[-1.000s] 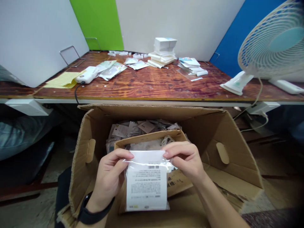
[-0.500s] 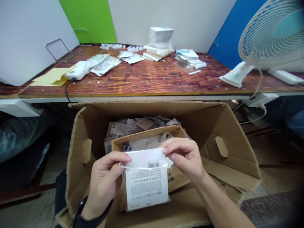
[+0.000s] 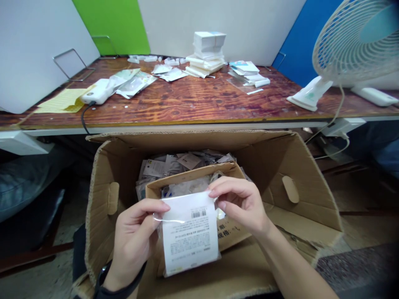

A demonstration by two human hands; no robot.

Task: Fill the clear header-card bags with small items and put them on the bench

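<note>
Between my hands is a clear plastic packet (image 3: 190,238) with a white printed card and a barcode inside. My left hand (image 3: 137,238) pinches its upper left edge between thumb and fingers. At the upper right corner, my right hand (image 3: 240,203) holds the packet with its fingertips. Below and behind it, a small cardboard box (image 3: 230,234) with black printed characters sits inside a large open carton (image 3: 299,182). The small box contains clear plastic packets (image 3: 187,188), partly hidden by the held one. More packaged cards (image 3: 155,167) lie in the carton behind the small box.
Beyond the carton is a wooden desk (image 3: 174,104). On it are a stack of white cards (image 3: 209,45), flat packets (image 3: 137,83), a white corded device (image 3: 96,91), yellow paper (image 3: 59,101) and another card pile (image 3: 245,68). A fan (image 3: 311,93) stands at the right.
The packet has shifted slightly left, tilting a little, with both hands still on it. Its clear flap at the left edge looks more turned. The whole view has moved slightly.
</note>
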